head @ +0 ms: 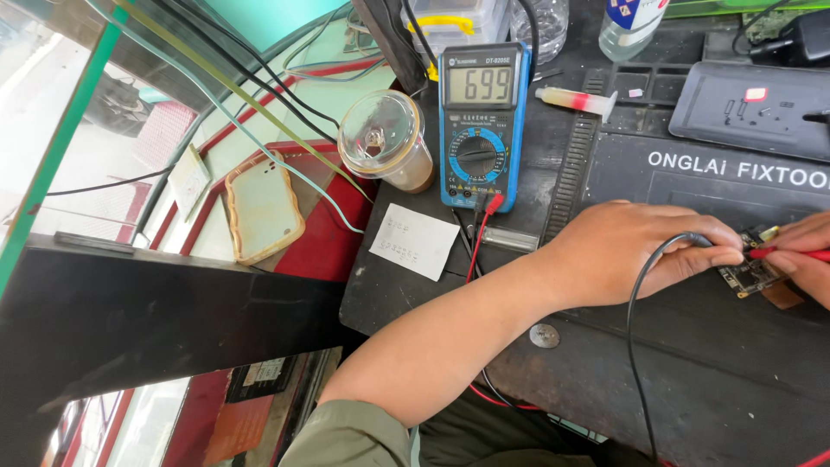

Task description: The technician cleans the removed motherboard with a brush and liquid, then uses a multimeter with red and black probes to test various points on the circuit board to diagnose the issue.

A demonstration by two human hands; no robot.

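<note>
My left hand (635,251) rests on the dark work mat (692,372) and pinches a black test probe (705,242), its tip on a small circuit board (750,272). At the right edge, my right hand (804,259) holds a red test probe (782,253) against the same board. A black lead (635,346) loops from the left hand toward the near edge. A blue digital multimeter (482,125) stands at the back with its display lit, and red and black plugs sit in its sockets.
A clear lidded cup (386,138) stands left of the meter, a white paper note (415,240) lies below it. A syringe (575,99), a grey power strip (761,108) and bottles sit at the back. A phone case (262,207) lies under glass at left.
</note>
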